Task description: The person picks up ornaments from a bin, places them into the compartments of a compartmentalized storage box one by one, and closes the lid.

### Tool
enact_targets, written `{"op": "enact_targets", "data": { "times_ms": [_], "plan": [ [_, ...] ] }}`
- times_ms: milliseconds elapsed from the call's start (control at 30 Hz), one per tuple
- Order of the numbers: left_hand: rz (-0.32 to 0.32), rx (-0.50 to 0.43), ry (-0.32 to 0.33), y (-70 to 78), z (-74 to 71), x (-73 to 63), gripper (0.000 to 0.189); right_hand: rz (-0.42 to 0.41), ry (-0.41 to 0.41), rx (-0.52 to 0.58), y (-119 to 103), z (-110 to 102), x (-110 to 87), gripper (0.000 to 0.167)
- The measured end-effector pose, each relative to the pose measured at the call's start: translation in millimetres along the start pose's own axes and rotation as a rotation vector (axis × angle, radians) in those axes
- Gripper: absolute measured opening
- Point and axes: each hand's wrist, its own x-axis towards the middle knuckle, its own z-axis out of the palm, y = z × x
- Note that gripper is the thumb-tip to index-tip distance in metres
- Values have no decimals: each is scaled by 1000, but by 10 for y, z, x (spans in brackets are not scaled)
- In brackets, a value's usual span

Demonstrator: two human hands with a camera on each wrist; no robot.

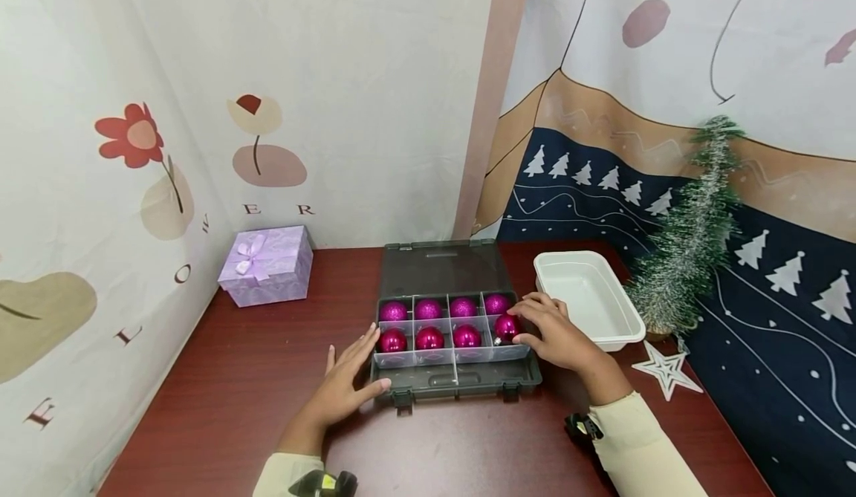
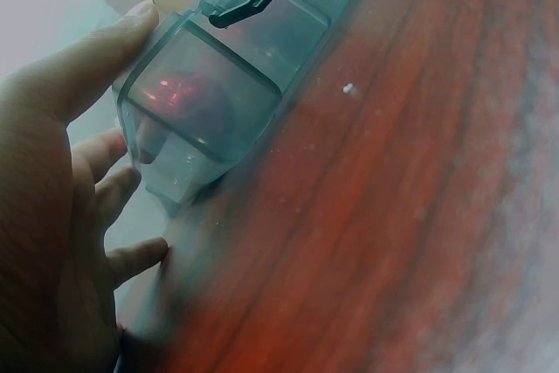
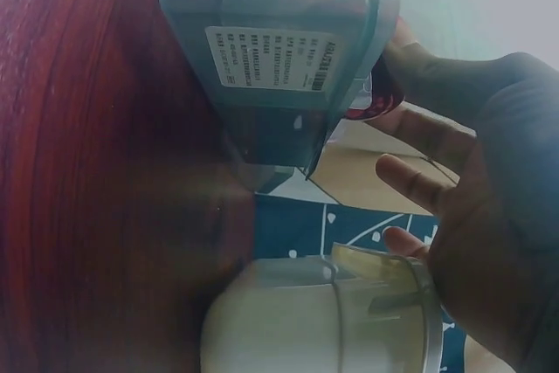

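A dark translucent compartment box [image 1: 428, 379] lies with its lid folded back, holding two rows of magenta Christmas balls [image 1: 429, 338]. The back row looks glittery, the front row shiny. My right hand [image 1: 551, 330] pinches the shiny ball [image 1: 506, 326] at the right end of the front row between thumb and fingers. That ball [image 3: 384, 93] shows at the box's rim in the right wrist view. Against the box's left side rests my left hand [image 1: 344, 378], fingers extended. In the left wrist view, its thumb touches the box's front corner.
A white plastic tub [image 1: 588, 296] stands close to the right of the box. Beyond it are a small frosted Christmas tree [image 1: 692, 259] and a white star [image 1: 667, 370]. A lilac gift box [image 1: 267, 267] sits at the back left of the reddish-brown table [image 1: 221, 400].
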Motion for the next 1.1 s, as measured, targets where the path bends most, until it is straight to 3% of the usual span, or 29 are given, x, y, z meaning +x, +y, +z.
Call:
{"op": "enact_targets", "data": {
  "times_ms": [700,967,1100],
  "plan": [
    [1,-5,2,13,-7,0,92,-46,-17,-101,-40,4,23,43],
    [12,2,11,15,-2,3,93,-42,39,-84,-56,-4,-8,43],
    [20,6,60,34,-15,21,90,-20,73,-68,-61,1,-12,48]
  ]
}}
